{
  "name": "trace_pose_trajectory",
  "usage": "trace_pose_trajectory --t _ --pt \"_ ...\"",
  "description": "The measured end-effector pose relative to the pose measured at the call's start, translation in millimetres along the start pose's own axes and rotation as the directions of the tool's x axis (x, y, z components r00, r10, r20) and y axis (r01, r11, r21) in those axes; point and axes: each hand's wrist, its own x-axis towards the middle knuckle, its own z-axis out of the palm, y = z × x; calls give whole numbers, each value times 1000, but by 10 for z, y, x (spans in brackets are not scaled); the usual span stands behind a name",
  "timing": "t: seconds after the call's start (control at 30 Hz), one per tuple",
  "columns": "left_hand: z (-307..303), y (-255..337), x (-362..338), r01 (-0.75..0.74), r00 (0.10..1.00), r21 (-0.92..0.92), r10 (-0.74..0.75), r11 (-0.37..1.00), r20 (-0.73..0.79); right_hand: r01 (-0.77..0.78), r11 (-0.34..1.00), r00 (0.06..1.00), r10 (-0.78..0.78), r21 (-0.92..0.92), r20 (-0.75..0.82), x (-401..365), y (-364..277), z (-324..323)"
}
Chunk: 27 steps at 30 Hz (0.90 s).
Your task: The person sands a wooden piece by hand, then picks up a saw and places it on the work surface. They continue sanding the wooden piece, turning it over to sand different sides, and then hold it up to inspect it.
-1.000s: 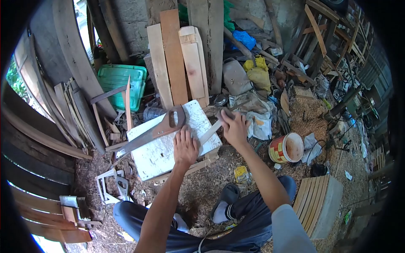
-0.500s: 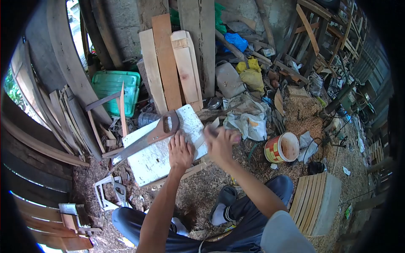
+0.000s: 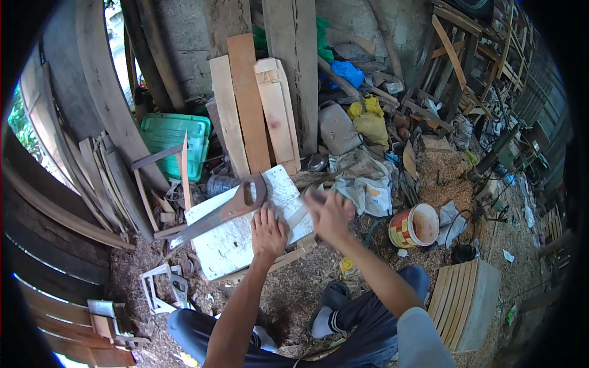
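Observation:
A white, paint-worn board [image 3: 215, 251] lies at a slant in front of me, with a handsaw [image 3: 230, 208] resting across its upper left part. My left hand [image 3: 269, 234] lies flat on the board, fingers stretched out just below the saw's wooden handle. A thin pale strip [image 3: 297, 218] sits between my two hands at the board's right side. My right hand [image 3: 332, 216] is closed around something dark at the board's right edge; blur and the fingers hide what it is.
A white saw frame [image 3: 161, 287] lies on the shavings at lower left. Planks [image 3: 250, 104] lean at the back, beside a green plastic lid [image 3: 195, 147]. To the right stand a bucket [image 3: 402, 227] and a slatted wooden piece [image 3: 457, 300].
The whole view has shifted slightly down and to the right. My right hand stays blurred beside the board's right edge; my left hand keeps its place on the board.

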Motion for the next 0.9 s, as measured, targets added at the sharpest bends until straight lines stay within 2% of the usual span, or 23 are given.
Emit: trace_pose_trajectory --t 0.07,0.13,0.2,0.23,0.27,0.33,0.4,0.43,0.47,0.53,0.57,0.67,0.7,0.73,0.8,0.9 --pt "-80 34 16 -2 1000 -62 3 998 23 -236 970 972 237 -49 2 277 164 12" --pt "-66 17 17 -5 1000 -58 6 998 23 -296 953 955 297 -65 -9 362 112 62" --pt "-46 31 17 3 1000 -50 -3 999 10 -219 973 973 223 -66 53 171 -120 49" --pt "-16 35 18 -3 1000 -52 3 999 1 -61 995 996 66 -80 65 -49 -239 67" --pt "20 18 7 -7 1000 -49 6 999 -17 27 997 998 -30 68 48 -209 -336 33" --pt "17 -3 17 -3 1000 -39 2 999 -28 92 994 993 -95 61 65 -105 -170 -76" --pt "-17 -2 19 -15 1000 -65 15 998 6 -68 997 997 69 -44 26 142 52 -7" --pt "-44 18 11 -4 1000 -77 4 997 4 -171 985 984 172 -28 47 285 77 -43" --pt "-56 35 5 -1 1000 -77 2 997 9 -173 985 983 174 -28 52 298 70 -3" --pt "-73 30 20 9 999 -89 -6 996 33 -251 966 968 249 -67 -44 354 -5 91" --pt "-77 41 10 11 1000 -90 -8 996 31 -266 964 963 266 -6 -40 241 -96 113" --pt "-72 35 65 33 999 -47 -31 998 42 37 988 998 -43 149 36 -267 -408 -38" --pt "-80 39 64 23 999 -48 -21 999 41 35 977 995 -55 212 88 -243 -294 -72" --pt "-77 38 22 13 999 -49 -11 999 49 65 991 998 -66 113 5 -155 -155 -38" --pt "-77 21 10 -1 998 -51 5 999 70 -230 970 973 231 78 -8 109 122 -28" --pt "-112 47 36 16 998 -44 -13 999 67 -316 948 946 318 49 -65 165 204 91"
